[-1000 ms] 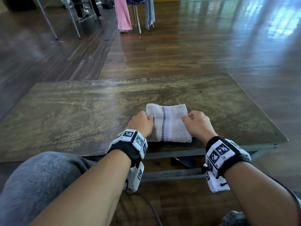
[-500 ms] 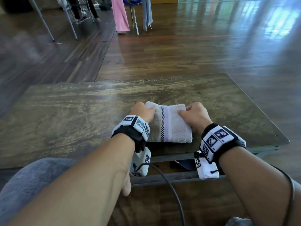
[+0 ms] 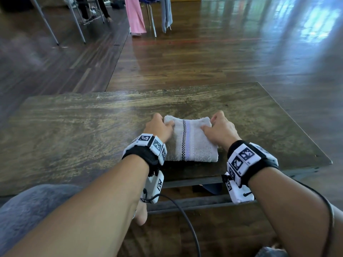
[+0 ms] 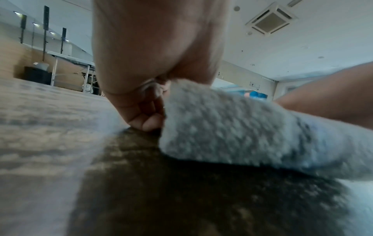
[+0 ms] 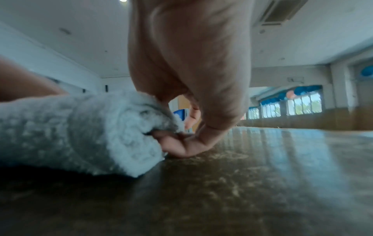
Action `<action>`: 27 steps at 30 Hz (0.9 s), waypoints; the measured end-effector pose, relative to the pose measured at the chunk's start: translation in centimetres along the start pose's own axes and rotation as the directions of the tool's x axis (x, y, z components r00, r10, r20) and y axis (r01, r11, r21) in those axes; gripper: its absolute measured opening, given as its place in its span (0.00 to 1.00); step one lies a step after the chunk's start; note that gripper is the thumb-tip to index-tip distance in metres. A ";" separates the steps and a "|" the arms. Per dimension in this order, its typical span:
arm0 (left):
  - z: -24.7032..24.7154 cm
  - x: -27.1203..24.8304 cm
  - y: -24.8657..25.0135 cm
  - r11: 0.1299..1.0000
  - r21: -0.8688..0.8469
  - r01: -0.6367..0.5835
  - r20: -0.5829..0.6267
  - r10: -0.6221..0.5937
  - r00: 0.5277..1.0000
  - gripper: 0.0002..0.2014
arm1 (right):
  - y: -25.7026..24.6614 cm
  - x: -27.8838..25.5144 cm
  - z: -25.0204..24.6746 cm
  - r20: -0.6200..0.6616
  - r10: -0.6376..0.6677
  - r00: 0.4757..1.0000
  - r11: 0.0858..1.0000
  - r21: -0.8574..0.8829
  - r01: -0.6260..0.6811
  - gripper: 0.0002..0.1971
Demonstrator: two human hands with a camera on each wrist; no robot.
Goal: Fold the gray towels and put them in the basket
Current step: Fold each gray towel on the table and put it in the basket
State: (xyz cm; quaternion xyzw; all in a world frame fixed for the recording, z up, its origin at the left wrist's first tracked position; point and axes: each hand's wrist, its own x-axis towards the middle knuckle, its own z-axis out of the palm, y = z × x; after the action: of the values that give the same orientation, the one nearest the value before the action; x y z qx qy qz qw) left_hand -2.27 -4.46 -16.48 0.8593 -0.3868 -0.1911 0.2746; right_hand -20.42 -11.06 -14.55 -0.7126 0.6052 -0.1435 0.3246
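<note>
A folded gray towel with a checked and a lilac stripe lies on the wooden table near its front edge. My left hand pinches the towel's far left corner, thumb on top and fingers curled beneath, as the left wrist view shows on the towel. My right hand grips the far right corner; in the right wrist view its fingers tuck under the towel. No basket is in view.
The table's front edge runs just behind my wrists, with a metal frame bar below. My knee in gray cloth sits at lower left. Chair legs and hanging pink and gray cloths stand far back on the wood floor.
Both hands slid forward along the towel's sides from its near corners to its far corners. The towel stays folded in the same place.
</note>
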 end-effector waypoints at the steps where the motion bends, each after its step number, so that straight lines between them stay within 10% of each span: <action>1: -0.4 -0.1 0.2 0.997 -0.044 0.057 0.036 -0.055 0.998 0.27 | 0.0 -0.1 0.0 -0.024 -0.045 0.999 0.997 -0.058 0.044 0.17; 5: -1.9 -0.8 0.6 0.993 -0.093 0.069 0.101 -0.060 0.993 0.24 | 0.0 -0.6 -0.5 0.081 -0.244 0.966 0.953 -0.163 0.255 0.20; 10: -2.5 -3.7 0.2 0.909 0.226 -0.350 -0.193 0.394 0.899 0.12 | 1.6 -2.1 -1.2 0.012 -0.233 0.972 0.971 0.054 0.232 0.16; 19: -0.2 -8.9 -0.5 0.788 0.320 -0.526 0.157 0.503 0.850 0.37 | 4.6 -5.9 1.4 0.013 -0.291 0.957 0.936 0.209 0.282 0.10; 27: -1.0 -10.7 -1.6 0.702 0.307 -0.643 0.172 0.623 0.763 0.22 | 4.4 -8.1 1.8 0.071 -0.327 0.942 0.913 0.282 0.295 0.07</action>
State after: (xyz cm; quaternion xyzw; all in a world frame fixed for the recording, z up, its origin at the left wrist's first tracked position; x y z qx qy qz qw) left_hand -7.59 5.00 -15.50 0.7028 -0.6929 -0.0371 0.1566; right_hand -24.55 -3.04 -17.18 -0.7567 0.4389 -0.2318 0.4256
